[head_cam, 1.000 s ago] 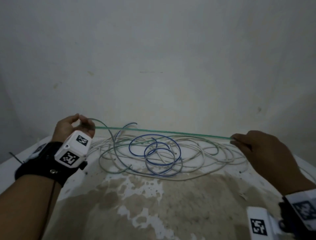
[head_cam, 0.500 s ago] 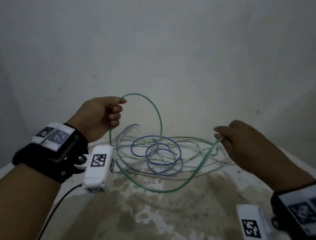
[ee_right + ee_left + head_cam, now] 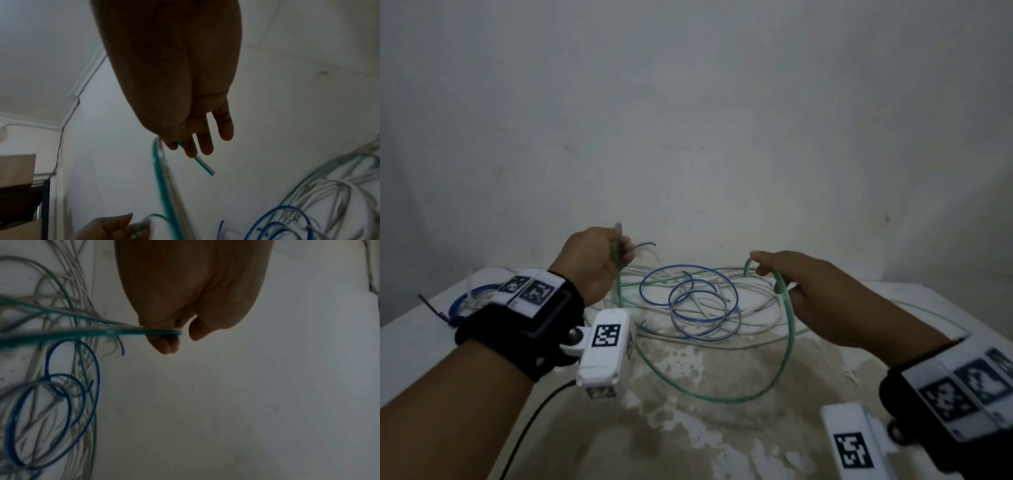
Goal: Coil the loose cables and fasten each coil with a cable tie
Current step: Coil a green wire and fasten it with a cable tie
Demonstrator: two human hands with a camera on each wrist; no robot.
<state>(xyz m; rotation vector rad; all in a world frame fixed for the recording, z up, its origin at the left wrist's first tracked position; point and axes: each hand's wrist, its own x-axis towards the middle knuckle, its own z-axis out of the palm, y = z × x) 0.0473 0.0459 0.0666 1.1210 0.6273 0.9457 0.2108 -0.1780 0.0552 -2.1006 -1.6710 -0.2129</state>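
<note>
Seen from the head camera, two bare hands are raised above a stained white table (image 3: pixel 722 428) in the lower half of the frame. The left hand (image 3: pixel 594 263), left of centre, pinches two strands of a thin green plastic-coated cable (image 3: pixel 784 370) between thumb and curled fingers. The right hand (image 3: pixel 808 291), right of centre, pinches the same cable near its other end. Between the hands the cable sags in one wide loop toward the bottom of the frame.

Behind the loop, at mid-frame, a thin blue cable (image 3: pixel 688 294) lies in several rings on top of a loose tangle of pale grey cables (image 3: pixel 756 308). At far left, partly behind the left wrist band, a small blue coil (image 3: pixel 460 303) rests on the table.

The left wrist view alone shows the pinch closely: the green cable (image 3: pixel 92 333) meets the fingertips (image 3: pixel 164 345) at upper centre, blurred.

The right wrist view alone shows the cut end of the green cable (image 3: pixel 205 165) poking past the right hand's fingers (image 3: pixel 202 144), three of them extended. It also shows a brown box on a dark shelf (image 3: pixel 20 194) at lower left.
</note>
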